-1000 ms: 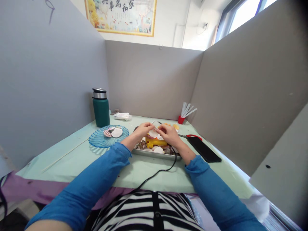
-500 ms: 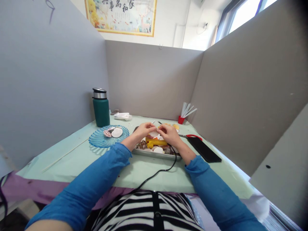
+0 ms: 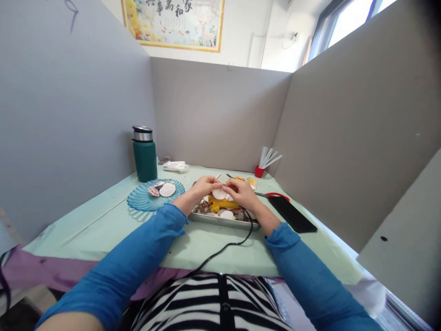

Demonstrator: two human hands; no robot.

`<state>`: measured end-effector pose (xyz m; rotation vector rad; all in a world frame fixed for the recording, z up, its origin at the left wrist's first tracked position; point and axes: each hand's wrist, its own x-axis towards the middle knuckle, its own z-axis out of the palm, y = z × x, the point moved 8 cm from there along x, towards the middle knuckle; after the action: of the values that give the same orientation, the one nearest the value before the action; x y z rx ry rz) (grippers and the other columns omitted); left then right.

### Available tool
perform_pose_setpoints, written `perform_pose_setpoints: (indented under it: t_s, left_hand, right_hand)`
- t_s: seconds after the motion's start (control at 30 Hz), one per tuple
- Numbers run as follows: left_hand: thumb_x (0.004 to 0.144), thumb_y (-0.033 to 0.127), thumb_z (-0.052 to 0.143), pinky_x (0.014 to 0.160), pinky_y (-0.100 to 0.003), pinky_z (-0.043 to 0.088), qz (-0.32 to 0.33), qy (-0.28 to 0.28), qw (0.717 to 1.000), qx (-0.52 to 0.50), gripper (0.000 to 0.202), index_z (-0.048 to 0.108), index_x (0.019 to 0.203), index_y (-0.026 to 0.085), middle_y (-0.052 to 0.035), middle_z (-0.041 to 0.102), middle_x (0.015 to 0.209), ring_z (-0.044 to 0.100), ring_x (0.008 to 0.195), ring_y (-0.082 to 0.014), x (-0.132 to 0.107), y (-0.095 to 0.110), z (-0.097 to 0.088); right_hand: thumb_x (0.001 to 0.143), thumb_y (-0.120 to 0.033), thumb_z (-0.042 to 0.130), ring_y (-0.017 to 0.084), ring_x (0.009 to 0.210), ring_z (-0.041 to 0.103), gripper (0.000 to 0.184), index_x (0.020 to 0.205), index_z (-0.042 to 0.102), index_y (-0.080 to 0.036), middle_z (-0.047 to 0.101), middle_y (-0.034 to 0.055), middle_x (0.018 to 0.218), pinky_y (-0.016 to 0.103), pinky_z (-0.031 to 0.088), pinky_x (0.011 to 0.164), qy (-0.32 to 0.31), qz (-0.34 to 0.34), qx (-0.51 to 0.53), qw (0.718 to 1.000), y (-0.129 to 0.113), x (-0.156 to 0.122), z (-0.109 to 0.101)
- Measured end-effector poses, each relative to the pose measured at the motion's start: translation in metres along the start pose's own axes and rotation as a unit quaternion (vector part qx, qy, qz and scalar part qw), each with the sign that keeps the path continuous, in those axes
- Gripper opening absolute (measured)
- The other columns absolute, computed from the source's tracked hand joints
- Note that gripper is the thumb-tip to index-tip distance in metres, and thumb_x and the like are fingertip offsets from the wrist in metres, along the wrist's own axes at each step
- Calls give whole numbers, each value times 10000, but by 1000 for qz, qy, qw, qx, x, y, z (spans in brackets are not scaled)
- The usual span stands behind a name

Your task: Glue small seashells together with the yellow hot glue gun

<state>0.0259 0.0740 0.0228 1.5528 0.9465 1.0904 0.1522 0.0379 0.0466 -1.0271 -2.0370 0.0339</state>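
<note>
My left hand point(image 3: 207, 185) and my right hand point(image 3: 239, 189) meet over a metal tray point(image 3: 225, 222). Both are closed in a pinch, fingertips nearly touching. Whatever small thing is between them is too small to name. Just under the fingertips shows a white round piece point(image 3: 219, 194); I cannot tell whether it is held or lies in the tray. A yellow glue gun point(image 3: 223, 203) rests across the tray, its black cord point(image 3: 225, 247) running toward me. Around it lie shells and pebbles, among them a white shell point(image 3: 227, 214).
On the left, a blue glass plate point(image 3: 136, 197) bears several shells beside a green bottle point(image 3: 144, 160). Red-handled scissors point(image 3: 278, 196) and a black phone point(image 3: 292, 214) lie right. Glue sticks point(image 3: 266, 157) stand in a red cup point(image 3: 259, 172). Grey partitions point(image 3: 220, 115) enclose the table.
The fingertips have shifted slightly, and the white round piece between the hands now shows lower, beneath them. The other things have stayed in place.
</note>
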Motion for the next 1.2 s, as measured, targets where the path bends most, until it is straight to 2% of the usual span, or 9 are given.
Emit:
perform_pose_setpoints:
  t_s: [0.37, 0.57, 0.7, 0.8, 0.9, 1.2]
  left_hand:
    - [613, 293, 781, 499, -195, 392, -22, -55, 997, -43, 270, 585, 657, 112, 4, 579, 560, 525, 503, -84, 4, -9, 3]
    - [618, 354, 800, 545, -218, 475, -12, -26, 999, -35, 312, 637, 716, 107, -24, 611, 675, 580, 619, -112, 0, -4, 3]
    - [605, 360, 815, 574, -236, 524, -3, -43, 997, -69, 346, 685, 805, 108, -47, 631, 788, 591, 713, -131, -1, 0, 6]
    - [595, 347, 826, 581, -245, 543, 10, -35, 996, -80, 353, 690, 825, 116, -49, 627, 828, 584, 739, -132, 0, 0, 5]
    - [598, 331, 826, 557, -244, 541, 11, -20, 997, -74, 330, 673, 793, 113, -32, 603, 782, 575, 699, -122, 1, -3, 3]
    - [608, 301, 826, 548, -244, 524, 4, -30, 997, -68, 301, 634, 723, 100, -23, 597, 687, 582, 631, -116, 2, -3, 3]
  right_hand:
    - [824, -372, 584, 111, 561, 467, 225, 730, 615, -171, 557, -15, 615, 231, 342, 542, -29, 22, 78, 996, 9, 0, 6]
    - [838, -391, 566, 123, 586, 495, 252, 727, 620, -172, 588, -2, 625, 235, 366, 567, 2, 31, 53, 998, 13, 1, 2]
    - [844, -428, 564, 126, 601, 510, 288, 717, 606, -173, 600, 1, 635, 235, 369, 576, 30, 41, 39, 998, 16, 1, -3]
    - [851, -439, 557, 124, 595, 507, 300, 720, 606, -174, 600, 1, 637, 232, 363, 568, 38, 39, 29, 998, 16, 1, -4]
    - [860, -431, 550, 122, 586, 501, 294, 727, 610, -175, 592, -2, 625, 233, 360, 569, 37, 27, 17, 999, 14, 1, -3]
    - [865, -397, 547, 119, 571, 494, 262, 729, 601, -179, 598, -3, 626, 231, 362, 562, 13, 16, 40, 999, 11, 0, 0]
